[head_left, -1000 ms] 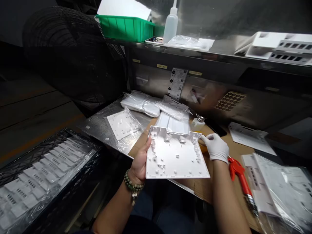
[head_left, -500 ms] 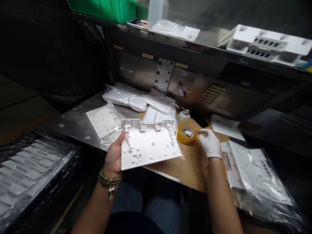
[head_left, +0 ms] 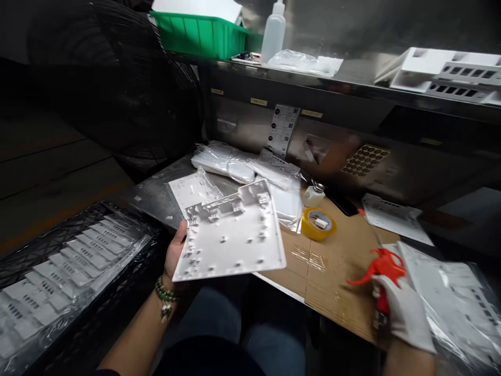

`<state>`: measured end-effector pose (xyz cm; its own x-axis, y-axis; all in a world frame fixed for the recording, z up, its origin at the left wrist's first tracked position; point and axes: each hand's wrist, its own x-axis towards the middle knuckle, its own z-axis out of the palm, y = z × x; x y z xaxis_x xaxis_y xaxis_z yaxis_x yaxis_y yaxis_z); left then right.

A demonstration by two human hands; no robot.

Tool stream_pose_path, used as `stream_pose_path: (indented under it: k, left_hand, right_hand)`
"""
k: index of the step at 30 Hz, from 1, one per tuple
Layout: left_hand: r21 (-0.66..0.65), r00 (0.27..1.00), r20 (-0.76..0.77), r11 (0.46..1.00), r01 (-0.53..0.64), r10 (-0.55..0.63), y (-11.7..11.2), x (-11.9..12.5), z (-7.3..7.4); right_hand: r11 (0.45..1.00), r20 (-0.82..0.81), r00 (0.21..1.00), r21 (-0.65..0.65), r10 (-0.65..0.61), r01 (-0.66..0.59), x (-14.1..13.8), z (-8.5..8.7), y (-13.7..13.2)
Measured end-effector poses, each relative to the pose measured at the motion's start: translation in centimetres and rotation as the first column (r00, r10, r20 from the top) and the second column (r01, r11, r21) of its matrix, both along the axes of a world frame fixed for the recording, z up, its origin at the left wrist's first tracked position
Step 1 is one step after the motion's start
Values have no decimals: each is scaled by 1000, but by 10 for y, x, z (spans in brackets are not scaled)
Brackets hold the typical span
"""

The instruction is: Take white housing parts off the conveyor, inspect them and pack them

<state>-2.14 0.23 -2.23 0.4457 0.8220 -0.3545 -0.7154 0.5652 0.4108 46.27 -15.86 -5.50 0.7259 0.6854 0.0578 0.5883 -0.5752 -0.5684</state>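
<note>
My bare left hand (head_left: 175, 256), with a beaded bracelet at the wrist, grips the left edge of a white plastic housing panel (head_left: 235, 240). The panel's inner side, with clips and posts, faces up and is tilted. At the right, my white-gloved right hand (head_left: 409, 313) is wrapped round a red air blow gun (head_left: 385, 266), somewhat blurred by motion. Its thin nozzle points away from me, over the cardboard (head_left: 340, 261). Beyond the held panel, a second white panel (head_left: 191, 189) lies on the metal bench, partly hidden by it.
A roll of yellow tape (head_left: 319, 224) and a small bottle (head_left: 313, 194) stand on the cardboard. Bagged panels lie at the right (head_left: 450, 292) and in a black crate (head_left: 39, 308) at the left. Plastic bags (head_left: 223, 159) lie behind. Overhead, a shelf holds a green bin (head_left: 195, 34).
My right hand has left the tape roll's side and now holds the red blow gun nearer me. The panel in my left hand has turned and tilted. The view has shifted left.
</note>
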Motion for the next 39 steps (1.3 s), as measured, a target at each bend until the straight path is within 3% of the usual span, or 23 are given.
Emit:
stream_pose_path:
  k: [2,4,6,7,8,9,10,11,12,13,14,16,18,20,23,24,27,30,33,35,37,39]
  left_hand:
    - [-129,995,-95,990,-54,42,-17,-33,-13]
    - [-286,971,-229,949,-132,66,-40,-76,-27]
    - [-383,931,-363,903,-194,46,-65,-123,-42]
    - [-394,903,-428,894,-213,26,-76,-144,-49]
    - [-394,873,-488,890,-230,9,-85,-161,-57]
    - [-395,836,-548,881,-261,2,-93,-174,-64]
    - [-387,802,-597,871,-302,13,-99,-182,-73]
    - [-368,770,-636,860,-354,45,-102,-185,-82]
    - [-341,742,-664,845,-412,93,-103,-183,-92]
    - [-304,715,-682,830,-467,153,-102,-179,-102]
    - [-265,689,-694,815,-516,210,-99,-173,-112]
    - [-211,634,-716,777,-593,290,-93,-160,-130]
    - [-172,587,-739,751,-638,329,-88,-151,-143]
    - [-122,550,-761,756,-643,345,-85,-147,-150]
    - [-24,492,-804,809,-587,334,-85,-148,-153]
    - [6,466,-826,832,-555,317,-85,-150,-152]
    - [92,378,-888,906,-413,263,-86,-156,-141]
    - [191,369,-895,963,-188,250,-86,-162,-121]
    - [287,384,-893,954,81,236,-86,-163,-105]
    - [309,357,-904,937,161,236,-88,-159,-104]
    - [272,337,-910,961,44,242,-91,-153,-111]
    - [176,331,-916,969,-172,225,-96,-147,-123]
  right_hand:
    - [960,-225,967,273,119,-54,-28,0,-14]
    - [885,-494,817,463,298,-44,-64,-3,-24]
    - [874,-722,518,471,459,-118,-108,-7,-26]
    - [870,-799,347,426,491,-249,-132,-9,-25]
    - [817,-856,171,380,489,-433,-157,-10,-22]
    - [708,-879,29,363,476,-606,-182,-10,-18]
    - [573,-876,-48,355,480,-739,-206,-9,-14]
    - [431,-857,-58,314,512,-846,-228,-7,-11]
    - [319,-817,-14,241,577,-917,-248,-4,-8]
    - [246,-757,61,134,650,-960,-264,-1,-6]
    - [213,-681,146,15,717,-977,-276,1,-4]
    - [214,-539,278,-180,795,-960,-289,4,-2]
    - [205,-491,319,-274,811,-940,-290,5,0]
    - [237,-482,353,-287,802,-928,-282,4,0]
    - [356,-470,446,-272,761,-894,-269,3,-1]
    - [352,-488,435,-255,757,-900,-265,3,-2]
    - [301,-558,360,-197,748,-933,-258,7,-4]
    - [355,-536,418,-223,734,-908,-254,9,-3]
    - [307,-553,368,-204,748,-930,-249,9,-1]
    - [335,-520,418,-250,745,-909,-246,8,-1]
    - [364,-501,456,-276,735,-890,-245,9,-3]
    - [323,-543,406,-247,735,-914,-246,10,-6]
